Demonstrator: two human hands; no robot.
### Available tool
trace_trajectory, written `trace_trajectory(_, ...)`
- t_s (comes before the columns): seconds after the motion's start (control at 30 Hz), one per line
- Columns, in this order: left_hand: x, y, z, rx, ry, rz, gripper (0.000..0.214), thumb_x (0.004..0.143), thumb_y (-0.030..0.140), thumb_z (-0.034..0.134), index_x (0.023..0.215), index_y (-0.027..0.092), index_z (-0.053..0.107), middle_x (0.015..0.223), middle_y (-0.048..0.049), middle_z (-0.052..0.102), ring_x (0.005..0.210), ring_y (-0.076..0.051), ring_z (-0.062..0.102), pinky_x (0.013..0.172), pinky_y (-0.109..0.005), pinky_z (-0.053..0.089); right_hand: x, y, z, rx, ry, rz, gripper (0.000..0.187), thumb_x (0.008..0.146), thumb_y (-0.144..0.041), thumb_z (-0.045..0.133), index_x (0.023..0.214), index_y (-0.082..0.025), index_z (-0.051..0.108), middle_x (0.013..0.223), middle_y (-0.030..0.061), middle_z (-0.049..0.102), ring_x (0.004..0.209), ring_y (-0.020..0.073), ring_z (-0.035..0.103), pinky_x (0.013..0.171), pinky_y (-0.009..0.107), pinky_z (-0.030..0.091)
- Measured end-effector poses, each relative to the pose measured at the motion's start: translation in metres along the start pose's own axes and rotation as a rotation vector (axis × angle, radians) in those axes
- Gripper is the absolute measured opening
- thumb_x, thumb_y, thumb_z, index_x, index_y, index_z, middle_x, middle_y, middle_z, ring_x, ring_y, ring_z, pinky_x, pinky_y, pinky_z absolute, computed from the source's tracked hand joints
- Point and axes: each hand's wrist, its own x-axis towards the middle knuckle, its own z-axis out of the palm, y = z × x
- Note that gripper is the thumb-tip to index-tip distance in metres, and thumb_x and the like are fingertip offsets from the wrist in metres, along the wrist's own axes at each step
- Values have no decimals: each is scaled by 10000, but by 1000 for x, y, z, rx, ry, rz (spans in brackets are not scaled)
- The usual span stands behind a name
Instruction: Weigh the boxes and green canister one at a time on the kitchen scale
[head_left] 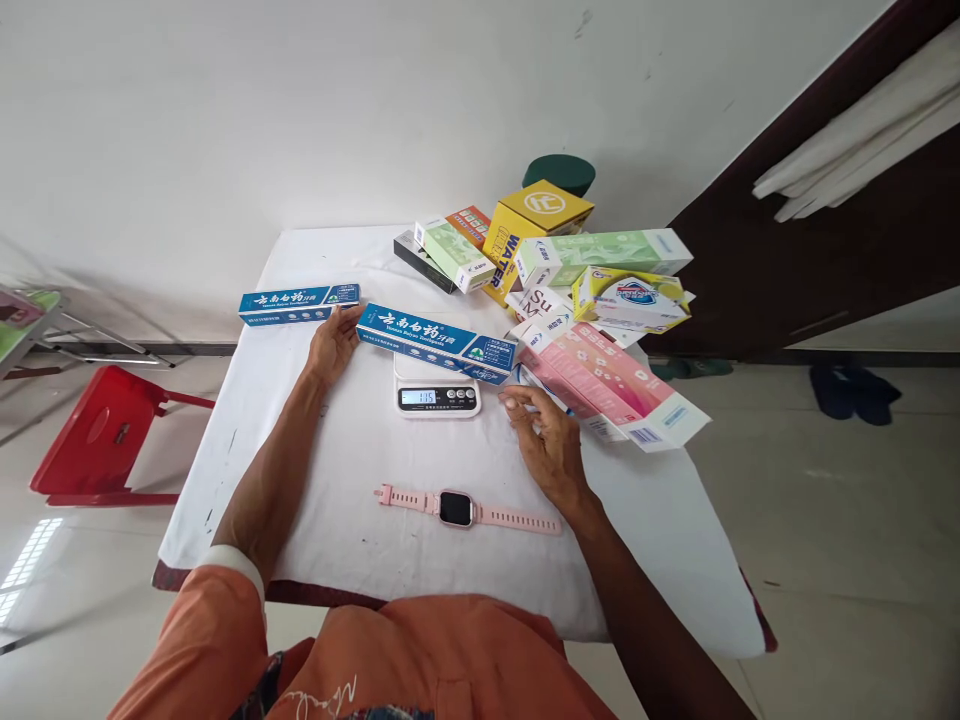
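Observation:
A blue Yunnan Baiyao toothpaste box [435, 340] lies slantwise across a white digital scale [405, 372]. The scale's lit display appears to read 115. To its left is a second blue toothpaste box [277, 303], flat on the table. My left hand [335, 347] rests with loosely extended fingers at that box's right end, close to the left end of the box on the scale; whether it touches either is unclear. My right hand [547, 440] hovers just right of the scale, fingers apart and holding nothing, near the weighed box's right end.
A pink smartwatch [456, 508] lies before the scale. Cartons pile up at the right back: a pink box [607, 375], a yellow soap box [632, 300], a green box [607, 255], a yellow carton [536, 212]. A red chair [105, 435] stands left of the white-covered table [352, 560].

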Motion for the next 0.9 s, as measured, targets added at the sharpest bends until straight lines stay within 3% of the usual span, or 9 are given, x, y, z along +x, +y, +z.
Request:
trace_trajectory(0.13,-1,1,1,7,18,-7,445,1055,454,472,993,153,794,1018,-110,816,1145,-247,731,1029,-370,567,2,3,2,38,-30,69,383,991,-607,502,1042,-267,671,1104,108,783,966,309,739,755,440,594)
trace_trajectory(0.37,0,-1,0,-30,24,-15,470,1079,406,419,961,142,789,1052,-116,810,1137,-237,731,1044,-355,549,0,3,5,15,-6,56,370,1002,-581,485,1037,-265,674,1111,109,786,948,301,735,763,438,601)
trace_trajectory(0.47,1,-1,-1,-35,30,-19,469,1079,416,429,961,135,787,1063,-120,808,1127,-228,733,1038,-335,544,-2,6,6,-14,9,16,348,1018,-559,486,1036,-268,676,1081,104,778,941,291,733,745,428,611)
trace_trajectory(0.57,2,-1,-2,-41,33,-27,449,1061,446,481,964,130,784,1063,-123,807,1119,-227,735,1027,-327,544,-1,5,5,-80,33,-133,303,1026,-522,530,1069,-259,674,1062,99,766,930,281,731,739,426,619)
trace_trajectory(0.63,2,-1,-1,-47,28,-31,436,1045,464,522,964,127,786,1049,-124,808,1100,-231,739,1015,-331,547,5,-3,3,-155,71,-304,250,1023,-464,584,1110,-246,669,1060,99,761,921,279,722,776,440,616)
trace_trajectory(0.73,4,-1,-1,-63,29,-26,434,1051,434,514,938,125,796,1015,-122,810,1024,-221,753,970,-326,559,22,-31,4,-290,103,-515,240,1014,-375,632,1206,-230,642,1130,116,745,1055,313,684,957,511,569)
trace_trajectory(0.8,4,-1,0,-77,38,-19,446,1063,407,487,919,126,801,988,-115,812,982,-209,757,939,-315,564,39,-55,9,-402,37,-551,317,995,-347,663,1276,-208,614,1225,141,709,1163,340,630,1030,538,523)
trace_trajectory(0.9,5,0,0,-84,38,-19,441,1054,424,504,918,129,803,986,-114,813,994,-214,757,937,-317,570,65,-83,20,-607,-99,-511,463,933,-345,754,1332,-177,590,1298,169,658,1214,361,579,1009,526,512)
